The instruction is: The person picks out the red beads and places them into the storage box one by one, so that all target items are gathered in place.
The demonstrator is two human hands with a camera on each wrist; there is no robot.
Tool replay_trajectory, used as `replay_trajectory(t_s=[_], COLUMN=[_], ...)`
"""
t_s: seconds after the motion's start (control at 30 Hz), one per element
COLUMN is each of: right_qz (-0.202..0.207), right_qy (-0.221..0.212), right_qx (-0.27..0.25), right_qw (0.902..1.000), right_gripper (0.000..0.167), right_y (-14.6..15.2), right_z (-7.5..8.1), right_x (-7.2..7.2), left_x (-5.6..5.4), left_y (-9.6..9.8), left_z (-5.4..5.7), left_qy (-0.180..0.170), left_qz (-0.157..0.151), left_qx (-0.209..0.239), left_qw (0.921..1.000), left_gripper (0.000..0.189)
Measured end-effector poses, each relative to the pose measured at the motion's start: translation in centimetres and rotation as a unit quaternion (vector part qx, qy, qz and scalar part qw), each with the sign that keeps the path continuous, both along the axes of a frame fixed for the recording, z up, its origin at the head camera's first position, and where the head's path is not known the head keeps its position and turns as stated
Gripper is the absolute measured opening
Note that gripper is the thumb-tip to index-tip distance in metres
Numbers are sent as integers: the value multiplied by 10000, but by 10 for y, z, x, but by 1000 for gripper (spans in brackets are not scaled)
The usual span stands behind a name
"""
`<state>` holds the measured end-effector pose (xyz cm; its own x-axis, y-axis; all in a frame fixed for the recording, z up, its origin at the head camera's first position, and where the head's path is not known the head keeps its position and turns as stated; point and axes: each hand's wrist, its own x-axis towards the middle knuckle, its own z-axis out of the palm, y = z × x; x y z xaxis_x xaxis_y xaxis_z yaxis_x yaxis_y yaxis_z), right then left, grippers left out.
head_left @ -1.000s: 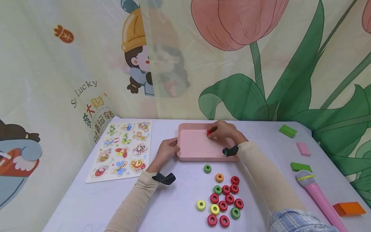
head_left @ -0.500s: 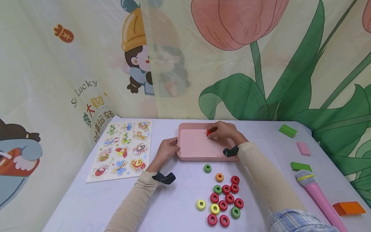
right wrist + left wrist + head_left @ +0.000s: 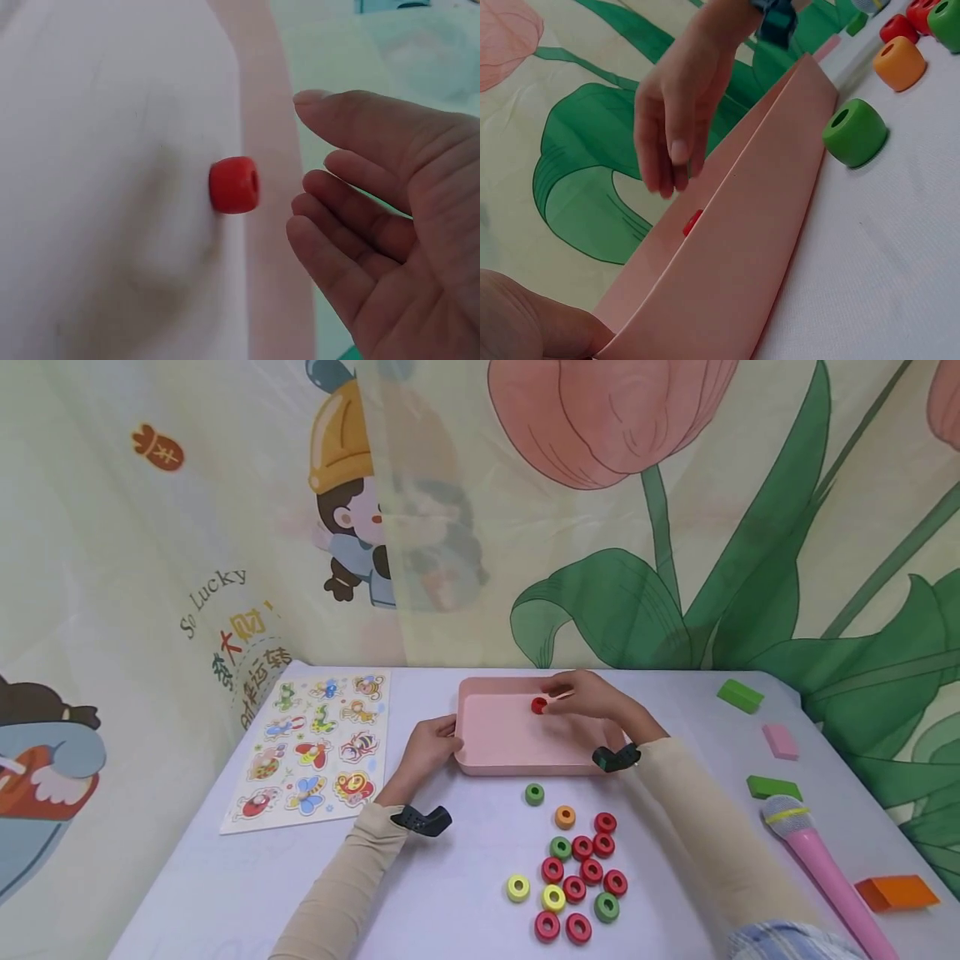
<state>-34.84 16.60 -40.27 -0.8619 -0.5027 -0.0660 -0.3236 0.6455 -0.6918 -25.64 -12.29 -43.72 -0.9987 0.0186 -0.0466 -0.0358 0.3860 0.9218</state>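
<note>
Loose beads (image 3: 583,872): we count 15 on the desk (image 3: 450,897), before the tray's (image 3: 495,739) near edge.
Left hand (image 3: 431,747): gripping the tray's left edge.
Red bead (image 3: 234,184): inside, toward the tray's far edge.
Right hand (image 3: 585,695): relaxed, holding nothing, just right of the red bead, nearer than the left.

A shallow, smooth pink rectangular tray with rounded corners and a raised rim (image 3: 495,739) lies flat, face up, its long sides running from nine to three o'clock. Inside, a small glossy red barrel-shaped bead (image 3: 538,705) stands on end, hole upward, toward twelve o'clock from the middle, nearer that wall than the six o'clock one.
</note>
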Motion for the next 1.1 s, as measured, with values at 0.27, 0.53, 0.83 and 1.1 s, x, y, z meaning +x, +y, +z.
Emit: replay_trajectory(t_s=[0.27,0.53,0.83,1.1], right_qz=[309,397,332,428], right_qy=[64,62,-43,-440], right_qx=[-409,-546,-517,-608], right_qw=[9987,9977,9981,9963], right_gripper=[46,44,44,44], right_y=[27,46,62,73], right_z=[12,5,-6,-19], right_x=[48,87,131,155], left_x=[0,1,0,-1], left_y=[0,0,1,1], left_z=[0,1,0,-1], left_qy=[-5,-95,-122,-135], left_qz=[-21,0,37,72], left_qx=[55,36,-11,-103], left_qw=[10000,9999,9999,9998], left_gripper=[50,50,50,51])
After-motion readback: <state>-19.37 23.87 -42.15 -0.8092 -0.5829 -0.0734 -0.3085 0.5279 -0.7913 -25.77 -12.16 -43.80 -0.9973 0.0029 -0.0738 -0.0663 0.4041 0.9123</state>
